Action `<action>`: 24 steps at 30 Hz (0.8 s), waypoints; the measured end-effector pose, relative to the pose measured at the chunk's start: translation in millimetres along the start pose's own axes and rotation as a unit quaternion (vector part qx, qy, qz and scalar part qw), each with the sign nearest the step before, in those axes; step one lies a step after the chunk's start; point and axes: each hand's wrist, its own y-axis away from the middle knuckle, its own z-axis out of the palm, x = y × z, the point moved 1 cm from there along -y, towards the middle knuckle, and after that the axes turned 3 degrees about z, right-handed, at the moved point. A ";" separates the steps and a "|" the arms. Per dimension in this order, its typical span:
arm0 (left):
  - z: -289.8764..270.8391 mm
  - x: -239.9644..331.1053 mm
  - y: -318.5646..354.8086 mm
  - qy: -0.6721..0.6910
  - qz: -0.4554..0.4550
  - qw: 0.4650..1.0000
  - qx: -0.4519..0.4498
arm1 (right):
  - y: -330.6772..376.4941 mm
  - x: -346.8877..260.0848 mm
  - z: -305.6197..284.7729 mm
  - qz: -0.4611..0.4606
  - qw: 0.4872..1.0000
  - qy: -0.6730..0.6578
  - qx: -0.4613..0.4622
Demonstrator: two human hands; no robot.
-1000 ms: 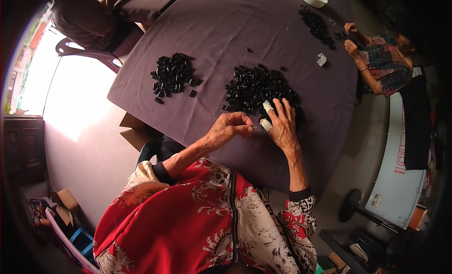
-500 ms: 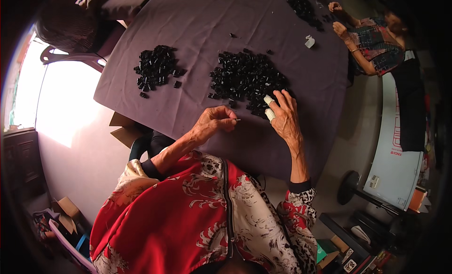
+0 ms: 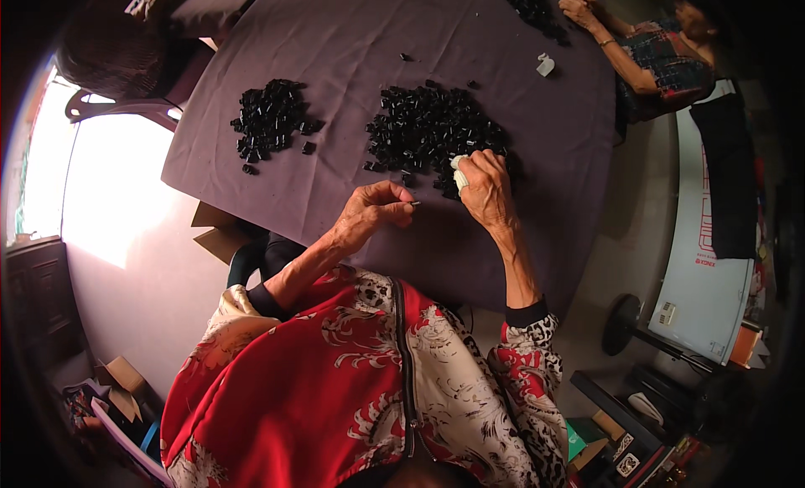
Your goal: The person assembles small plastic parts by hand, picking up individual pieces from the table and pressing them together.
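Observation:
My left hand [image 3: 369, 215] is closed in a pinch over the near part of the table. A small thin light-coloured piece [image 3: 415, 204] sticks out from between its thumb and forefinger; its kind is too small to tell. My right hand [image 3: 488, 190] rests at the near right edge of a large pile of small shiny black pieces [image 3: 428, 127]. White coverings [image 3: 459, 171] wrap two of its digits. Its fingers are curled in, and whatever lies between the tips is hidden. To the left sits a smaller pile of similar black pieces [image 3: 272, 119].
A purple-grey cloth covers the table [image 3: 335, 60]. Across it at the far right, another person's hands [image 3: 580, 10] work beside a third black pile [image 3: 530, 10]. A crumpled white scrap [image 3: 546, 65] lies near them. A long pale box [image 3: 704, 295] stands right of the table.
My right hand has curled its spread fingers and moved slightly left at the pile's edge. My left hand keeps its pinch. The other person's hands have come together.

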 end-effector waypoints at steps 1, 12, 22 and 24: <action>-0.9 0.5 -0.2 0.000 0.002 1.000 0.006 | -0.7 -2.1 2.2 0.000 1.000 0.004 -0.011; -6.4 5.1 -6.2 0.035 0.029 0.999 0.029 | -11.2 -6.3 24.1 0.031 0.996 0.064 -0.053; 9.1 25.9 -26.7 0.142 0.083 0.986 0.011 | -18.8 -15.4 -33.2 0.164 0.911 -0.377 -0.046; 19.5 28.5 -32.3 0.139 0.076 0.987 0.026 | -18.8 -19.9 -39.6 0.151 0.915 -0.373 -0.044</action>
